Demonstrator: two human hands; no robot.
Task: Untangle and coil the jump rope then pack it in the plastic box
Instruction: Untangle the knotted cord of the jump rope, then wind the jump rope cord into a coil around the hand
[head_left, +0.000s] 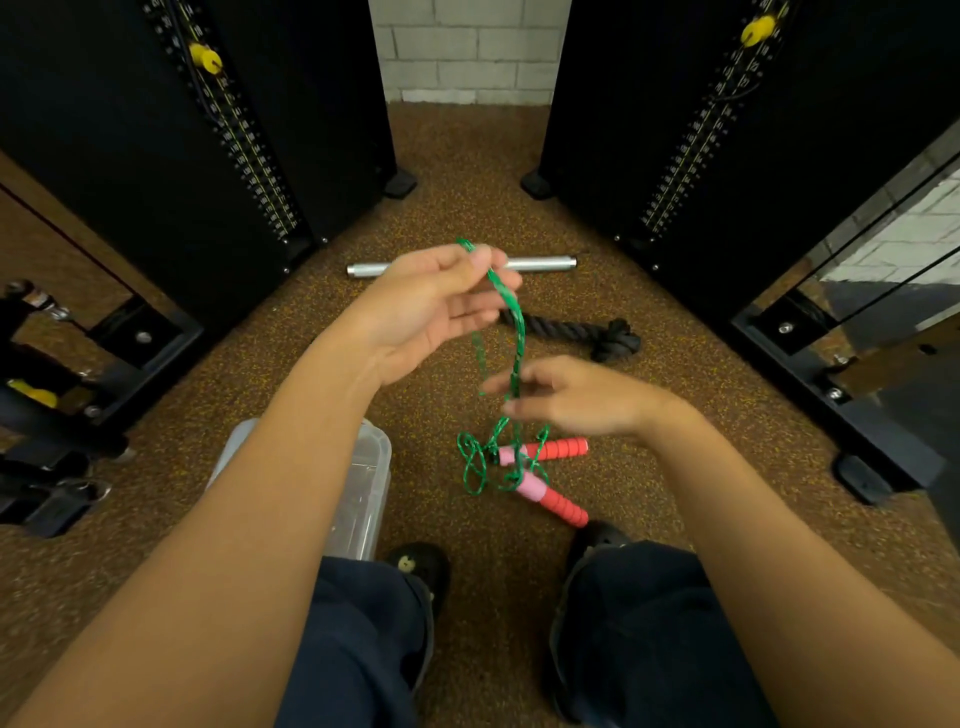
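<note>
A green jump rope (511, 317) hangs in a long loop from my left hand (439, 306), which pinches its top between thumb and fingertips. Lower down my right hand (576, 397) is blurred, its fingers closed around the hanging strands. The rest of the rope lies tangled on the floor (480, 462) around its two red and pink handles (558, 449) (556, 501). A clear plastic box (363, 483) stands on the floor to the left, partly hidden by my left forearm.
Two black weight-stack towers (291, 130) (727, 130) flank the speckled brown floor. A metal bar (540, 263) and a thick black rope (597, 335) lie beyond my hands. My knees and black shoes (421, 566) are at the bottom.
</note>
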